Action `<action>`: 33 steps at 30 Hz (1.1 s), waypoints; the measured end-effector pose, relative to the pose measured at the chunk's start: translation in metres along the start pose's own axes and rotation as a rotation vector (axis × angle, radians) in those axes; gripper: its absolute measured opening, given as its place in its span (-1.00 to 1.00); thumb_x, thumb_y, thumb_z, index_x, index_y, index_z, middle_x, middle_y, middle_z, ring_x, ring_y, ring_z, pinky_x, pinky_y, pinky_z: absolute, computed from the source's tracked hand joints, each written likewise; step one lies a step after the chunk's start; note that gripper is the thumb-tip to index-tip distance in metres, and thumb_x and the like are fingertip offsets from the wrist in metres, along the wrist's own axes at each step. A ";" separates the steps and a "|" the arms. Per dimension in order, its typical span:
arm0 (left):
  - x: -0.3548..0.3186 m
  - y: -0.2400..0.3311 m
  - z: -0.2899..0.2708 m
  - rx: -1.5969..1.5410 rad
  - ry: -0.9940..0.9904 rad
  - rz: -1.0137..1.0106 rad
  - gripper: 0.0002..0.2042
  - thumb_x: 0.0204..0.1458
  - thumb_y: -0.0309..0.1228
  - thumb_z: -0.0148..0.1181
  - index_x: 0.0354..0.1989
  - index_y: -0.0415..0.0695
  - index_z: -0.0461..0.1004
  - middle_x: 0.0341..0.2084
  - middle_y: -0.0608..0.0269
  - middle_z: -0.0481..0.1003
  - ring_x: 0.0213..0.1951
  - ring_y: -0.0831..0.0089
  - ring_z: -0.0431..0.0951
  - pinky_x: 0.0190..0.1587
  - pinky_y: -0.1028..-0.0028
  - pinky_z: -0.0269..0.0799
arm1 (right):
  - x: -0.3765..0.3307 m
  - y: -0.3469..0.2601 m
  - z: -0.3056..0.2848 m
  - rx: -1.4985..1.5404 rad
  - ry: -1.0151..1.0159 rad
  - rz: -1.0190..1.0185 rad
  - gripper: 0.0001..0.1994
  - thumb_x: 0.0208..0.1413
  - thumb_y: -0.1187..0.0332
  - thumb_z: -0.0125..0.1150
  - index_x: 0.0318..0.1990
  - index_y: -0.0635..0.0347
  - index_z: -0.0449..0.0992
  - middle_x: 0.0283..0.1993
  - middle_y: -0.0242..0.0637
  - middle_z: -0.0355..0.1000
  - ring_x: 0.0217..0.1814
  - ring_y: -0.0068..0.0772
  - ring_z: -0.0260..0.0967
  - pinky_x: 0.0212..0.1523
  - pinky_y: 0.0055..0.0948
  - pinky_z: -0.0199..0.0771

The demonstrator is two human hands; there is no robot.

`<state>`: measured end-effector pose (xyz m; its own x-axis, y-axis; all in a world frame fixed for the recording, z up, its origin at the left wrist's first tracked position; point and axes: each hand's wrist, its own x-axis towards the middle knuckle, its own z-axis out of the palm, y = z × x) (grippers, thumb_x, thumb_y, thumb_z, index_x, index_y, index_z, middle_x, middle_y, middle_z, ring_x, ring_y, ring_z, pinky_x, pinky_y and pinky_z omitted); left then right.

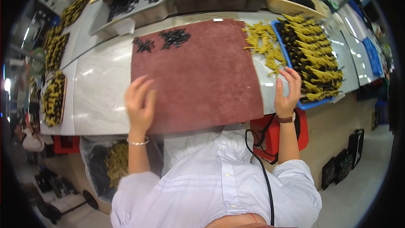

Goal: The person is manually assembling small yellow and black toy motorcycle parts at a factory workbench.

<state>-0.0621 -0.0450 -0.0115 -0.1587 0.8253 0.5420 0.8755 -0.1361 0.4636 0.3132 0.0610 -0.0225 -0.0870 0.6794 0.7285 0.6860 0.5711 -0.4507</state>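
Note:
My left hand [140, 103], a little blurred, hovers over the left edge of a reddish-brown cloth mat [198, 80]; its fingers are apart and nothing shows in them. My right hand [289, 90] is open beside the mat's right edge, fingers curved upward and empty. Its fingertips come close to a loose pile of small yellow figure-like pieces [265, 44] and to a blue tray [303, 103] packed with rows of yellow-and-black pieces [316, 59]. Toward the mat's far left lie two small clusters of flat black pieces [175, 38].
Along the back stand a grey bin [147, 14], a middle bin [219, 2] and a cream bin [291, 8], all holding black pieces. More yellow-and-black pieces [55, 97] line the table's left side. Below the table edge hangs a clear plastic bag [90, 160]; a red stool [301, 133] stands right.

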 end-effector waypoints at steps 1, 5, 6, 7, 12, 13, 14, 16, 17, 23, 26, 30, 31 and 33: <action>-0.025 -0.023 -0.016 0.090 0.135 -0.162 -0.78 0.04 -0.47 0.16 -0.12 -0.24 0.49 -0.05 0.10 0.46 0.01 0.20 0.43 0.09 0.34 0.27 | -0.003 -0.005 0.012 0.054 -0.052 -0.003 -0.78 0.03 0.47 0.17 -0.14 0.25 0.52 -0.03 -0.09 0.36 0.01 -0.14 0.32 0.00 -0.31 0.32; -0.161 -0.100 -0.091 0.309 0.618 -0.728 -0.74 0.12 -0.38 0.08 -0.05 -0.21 0.47 -0.06 0.13 0.45 -0.02 0.29 0.41 0.01 0.37 0.28 | -0.004 -0.034 0.048 0.156 -0.228 -0.010 -0.79 0.01 0.48 0.19 -0.16 0.24 0.53 -0.03 -0.12 0.37 -0.02 -0.15 0.34 -0.02 -0.33 0.34; -0.205 -0.131 -0.104 0.364 0.575 -0.815 -0.68 0.10 -0.30 0.13 -0.01 -0.18 0.44 0.00 0.10 0.41 0.01 0.25 0.38 0.04 0.31 0.26 | -0.003 -0.042 0.048 0.169 -0.279 0.032 -0.79 0.01 0.47 0.20 -0.16 0.25 0.53 -0.02 -0.12 0.36 -0.01 -0.13 0.34 -0.01 -0.32 0.34; -0.248 -0.154 -0.113 0.419 0.538 -0.907 -0.61 0.07 -0.23 0.17 0.03 -0.15 0.41 0.05 0.07 0.36 0.04 0.22 0.35 0.06 0.25 0.24 | -0.005 -0.045 0.053 0.167 -0.309 0.007 -0.78 0.01 0.47 0.20 -0.15 0.25 0.52 -0.01 -0.11 0.36 0.02 -0.11 0.32 0.02 -0.30 0.33; -0.344 -0.167 -0.101 0.586 -0.280 -1.744 0.19 -0.39 0.19 0.39 0.39 0.04 -0.25 0.26 -0.26 -0.01 0.29 0.03 0.05 0.25 0.09 0.02 | -0.013 -0.037 0.057 0.077 -0.456 -0.015 -0.75 0.06 0.43 0.18 -0.09 0.25 0.49 0.08 -0.08 0.28 0.14 -0.09 0.25 0.13 -0.29 0.25; -0.375 -0.175 -0.092 0.611 -0.380 -1.810 0.28 -0.45 0.20 0.43 0.40 0.06 -0.36 0.21 -0.31 0.10 0.29 0.12 0.12 0.28 0.24 0.02 | -0.014 -0.035 0.058 0.088 -0.459 -0.003 -0.75 0.07 0.43 0.17 -0.08 0.25 0.48 0.07 -0.08 0.28 0.15 -0.10 0.24 0.15 -0.28 0.24; -0.434 -0.196 -0.087 0.348 -0.362 -1.868 0.31 -0.44 0.20 0.43 0.39 0.07 -0.46 0.21 -0.30 0.11 0.27 0.16 0.15 0.27 0.25 0.06 | -0.014 -0.036 0.059 0.103 -0.472 0.001 -0.75 0.08 0.42 0.16 -0.07 0.25 0.48 0.07 -0.09 0.29 0.15 -0.11 0.24 0.15 -0.28 0.23; -0.518 -0.227 -0.074 -0.177 -0.436 -1.969 0.38 -0.42 0.16 0.44 0.34 0.08 -0.66 0.19 -0.28 0.16 0.23 0.21 0.23 0.22 0.26 0.15 | -0.012 -0.036 0.065 0.132 -0.479 0.000 -0.75 0.09 0.42 0.15 -0.07 0.24 0.48 0.07 -0.10 0.29 0.15 -0.12 0.24 0.16 -0.28 0.22; -0.534 -0.232 -0.069 -0.446 -0.545 -2.011 0.42 -0.42 0.13 0.46 0.30 0.08 -0.77 0.17 -0.27 0.20 0.20 0.23 0.26 0.19 0.26 0.21 | -0.013 -0.033 0.066 0.182 -0.494 0.075 -0.75 0.10 0.40 0.15 -0.07 0.23 0.48 0.07 -0.11 0.29 0.15 -0.13 0.24 0.16 -0.29 0.22; -0.547 -0.224 -0.041 -0.294 -0.210 -1.855 0.44 -0.47 -0.11 0.57 0.30 0.17 -0.75 0.20 -0.23 0.15 0.22 0.22 0.24 0.15 0.16 0.28 | -0.016 -0.019 0.069 0.112 -0.480 0.085 -0.75 0.13 0.32 0.14 -0.06 0.21 0.49 0.07 -0.16 0.30 0.13 -0.18 0.26 0.08 -0.30 0.28; -0.539 -0.228 -0.037 0.046 -0.324 -1.843 0.49 -0.63 -0.14 0.62 0.34 0.15 -0.65 0.29 -0.22 -0.09 0.28 0.09 0.10 0.25 0.16 0.15 | -0.017 -0.019 0.070 0.074 -0.486 0.053 -0.75 0.13 0.32 0.14 -0.07 0.20 0.49 0.06 -0.16 0.30 0.13 -0.19 0.26 0.06 -0.30 0.28; -0.526 -0.218 -0.043 0.188 -0.331 -1.876 0.43 -0.65 -0.12 0.60 0.37 0.15 -0.49 0.23 -0.35 -0.01 0.28 -0.04 0.07 0.26 0.16 0.11 | -0.020 -0.021 0.069 0.069 -0.492 0.049 -0.76 0.12 0.33 0.15 -0.08 0.21 0.49 0.06 -0.16 0.30 0.12 -0.17 0.27 0.06 -0.30 0.28; -0.528 -0.217 -0.043 0.184 -0.323 -1.878 0.43 -0.65 -0.12 0.60 0.37 0.15 -0.49 0.23 -0.35 -0.01 0.28 -0.04 0.07 0.26 0.16 0.11 | -0.020 -0.021 0.070 0.072 -0.483 0.059 -0.76 0.12 0.33 0.15 -0.09 0.21 0.49 0.06 -0.15 0.31 0.11 -0.17 0.27 0.06 -0.30 0.28; -0.535 -0.213 -0.042 0.234 -0.278 -1.814 0.38 -0.67 -0.11 0.59 0.37 0.11 -0.37 0.21 -0.34 0.05 0.24 -0.06 0.14 0.24 0.19 0.15 | -0.020 -0.022 0.070 0.072 -0.483 0.050 -0.76 0.12 0.33 0.15 -0.09 0.21 0.49 0.05 -0.16 0.31 0.11 -0.17 0.27 0.05 -0.30 0.28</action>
<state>-0.1831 -0.4807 -0.3706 -0.8124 -0.0868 -0.5766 -0.2206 0.9611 0.1662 0.2495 0.0673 -0.0631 -0.3918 0.8333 0.3900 0.6479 0.5509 -0.5260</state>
